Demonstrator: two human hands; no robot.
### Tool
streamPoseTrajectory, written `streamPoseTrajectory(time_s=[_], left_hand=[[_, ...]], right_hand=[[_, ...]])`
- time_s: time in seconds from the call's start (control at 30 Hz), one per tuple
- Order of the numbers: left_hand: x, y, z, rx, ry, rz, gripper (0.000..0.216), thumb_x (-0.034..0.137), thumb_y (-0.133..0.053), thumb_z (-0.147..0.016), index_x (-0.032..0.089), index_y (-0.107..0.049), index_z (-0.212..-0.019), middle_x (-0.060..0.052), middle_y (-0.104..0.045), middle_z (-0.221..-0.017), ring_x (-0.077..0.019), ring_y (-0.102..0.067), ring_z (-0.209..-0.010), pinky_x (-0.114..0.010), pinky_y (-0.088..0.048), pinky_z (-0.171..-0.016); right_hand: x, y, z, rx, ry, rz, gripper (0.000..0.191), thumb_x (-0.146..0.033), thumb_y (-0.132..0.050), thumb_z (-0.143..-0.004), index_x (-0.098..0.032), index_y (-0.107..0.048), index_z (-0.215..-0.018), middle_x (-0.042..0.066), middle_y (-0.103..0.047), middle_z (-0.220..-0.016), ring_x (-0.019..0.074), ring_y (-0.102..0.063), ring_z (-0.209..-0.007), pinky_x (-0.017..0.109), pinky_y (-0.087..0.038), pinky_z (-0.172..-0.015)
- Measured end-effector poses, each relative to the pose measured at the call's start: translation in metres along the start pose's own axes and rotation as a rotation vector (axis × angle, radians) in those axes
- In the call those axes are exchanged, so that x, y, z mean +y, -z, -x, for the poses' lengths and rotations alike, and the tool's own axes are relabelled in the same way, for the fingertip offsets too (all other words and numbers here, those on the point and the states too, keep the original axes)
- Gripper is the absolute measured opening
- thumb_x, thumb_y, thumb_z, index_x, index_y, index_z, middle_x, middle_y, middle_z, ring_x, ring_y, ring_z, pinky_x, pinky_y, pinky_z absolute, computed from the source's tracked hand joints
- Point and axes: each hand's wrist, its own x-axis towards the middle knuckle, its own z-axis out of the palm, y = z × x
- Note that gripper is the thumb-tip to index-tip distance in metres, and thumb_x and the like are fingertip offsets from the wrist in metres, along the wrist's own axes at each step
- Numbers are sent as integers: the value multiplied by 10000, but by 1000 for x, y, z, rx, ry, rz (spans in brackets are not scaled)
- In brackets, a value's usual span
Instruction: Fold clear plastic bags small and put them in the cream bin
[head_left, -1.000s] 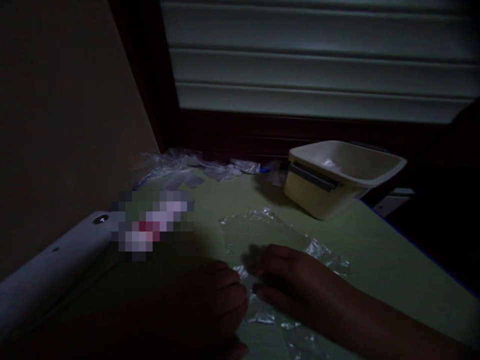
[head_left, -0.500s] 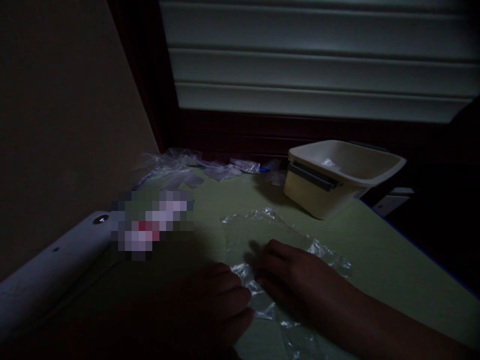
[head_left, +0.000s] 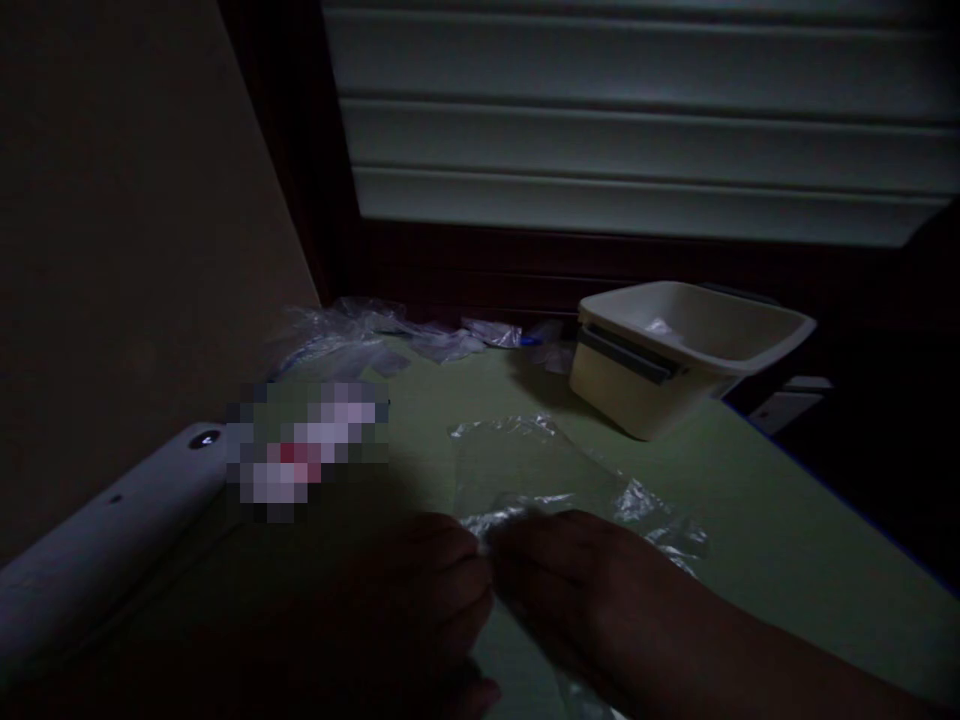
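A clear, crinkled plastic bag [head_left: 525, 460] lies on the light green tabletop, its far edge catching the light. My left hand [head_left: 442, 590] is closed at the bag's near left part, with its fingers curled and in deep shadow. Right beside it, my right hand [head_left: 600, 590] bends its fingers down over the plastic, close to the left fingertips. Both hands pinch the bag where they meet; the exact grip is hard to see in the dim light. Another strip of the plastic shows below my right wrist.
A cream bin [head_left: 630, 390] with a dark handle stands tilted at the table's right edge, something pale inside. More crumpled clear plastic [head_left: 360, 330] lines the back edge. On the left are a long white device [head_left: 120, 520] and a blurred-out item [head_left: 307, 450]. Slatted shutters [head_left: 637, 120] rise behind.
My right hand has moved down and left toward my left hand, fingers lower on the bag. The near part of the bag has been drawn up under the hands.
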Motion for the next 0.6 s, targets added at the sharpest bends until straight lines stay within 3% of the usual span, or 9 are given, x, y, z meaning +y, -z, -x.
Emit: streamPoseTrajectory(time_s=[0.13,0.23,0.37,0.6], left_hand=[[-6,-5,0,230,49,-33,272,296,-447,-926,139,-602,-766,-83,-636,-840,-215,-536,-764,-353,-461,-743],[-6,-5,-2,311,69,-70,336,239,-350,-972,118,-610,-798,-96,-636,-834,-218,-552,-774,-352,-475,-747],[-5,-3,-4,225,70,-70,229,203,-419,-916,121,-598,-799,-77,-631,-788,-205,-563,-701,-329,-492,-670],[-5,-5,0,69,113,-71,91,179,-515,-841,125,-577,-801,-82,-628,-814,-224,-575,-738,-369,-515,-709]], right_hand=[[-1,3,3,11,-23,-13,220,-188,-516,-948,-122,-661,-1100,113,-691,-1081,244,-633,-1033,380,-505,-912],[-1,5,3,-69,-59,-40,310,-266,-541,-942,-107,-629,-1193,135,-641,-1223,266,-579,-1151,397,-461,-995],[-2,3,1,-131,-92,-54,372,-320,-556,-932,-90,-619,-1218,155,-599,-1292,281,-552,-1188,411,-440,-1020],[-2,3,1,-123,-88,-60,456,-331,-554,-933,-76,-544,-1311,163,-534,-1368,295,-503,-1243,434,-415,-1039]])
